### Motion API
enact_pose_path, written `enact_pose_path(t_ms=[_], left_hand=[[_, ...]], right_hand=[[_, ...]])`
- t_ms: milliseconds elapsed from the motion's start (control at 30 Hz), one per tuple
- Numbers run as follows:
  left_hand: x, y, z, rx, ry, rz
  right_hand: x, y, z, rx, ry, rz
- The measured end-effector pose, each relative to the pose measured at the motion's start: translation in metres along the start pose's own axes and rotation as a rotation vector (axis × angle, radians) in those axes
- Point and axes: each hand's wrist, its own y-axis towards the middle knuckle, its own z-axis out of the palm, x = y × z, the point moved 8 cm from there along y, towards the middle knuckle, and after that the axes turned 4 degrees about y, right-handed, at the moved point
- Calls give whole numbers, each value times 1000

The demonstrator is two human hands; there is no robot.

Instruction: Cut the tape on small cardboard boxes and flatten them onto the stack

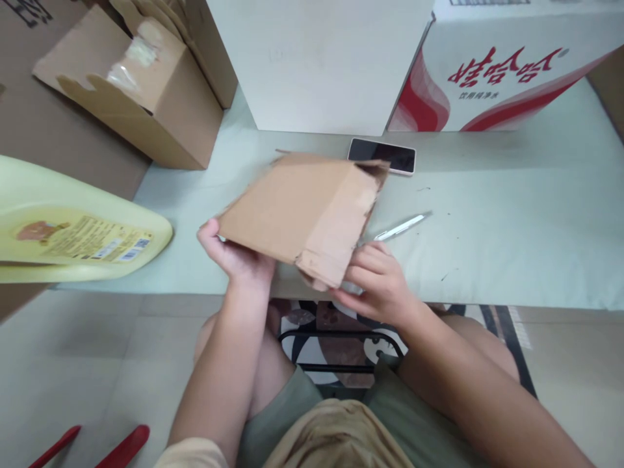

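A brown cardboard box (287,201) is held tilted above the front edge of the pale green table surface, with torn, rough edges at its right end. My left hand (238,257) grips it from below at the left corner, thumb on the edge and the other fingers hidden underneath. At the lower right corner, my right hand (375,283) has its fingers curled against the torn cardboard end. Just beyond that hand lies a slim white pen-like tool (403,226). Partly behind the box is a phone (385,156) with a dark screen.
Open cardboard boxes (190,123) stand at the back left. A yellow bottle (82,227) juts in from the left. At the back are a plain white box (322,65) and a white-and-red carton (502,78). Small dark scraps dot the tabletop (511,227) on the right.
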Motion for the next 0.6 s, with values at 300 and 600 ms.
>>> enact_pose_path(t_ms=[300,600], left_hand=[[-29,19,-20,69,-55,41],[-9,11,-15,168,59,-207]], right_hand=[[-95,-23,-90,-509,115,651],[-128,-52,-62,-211,723,1280]])
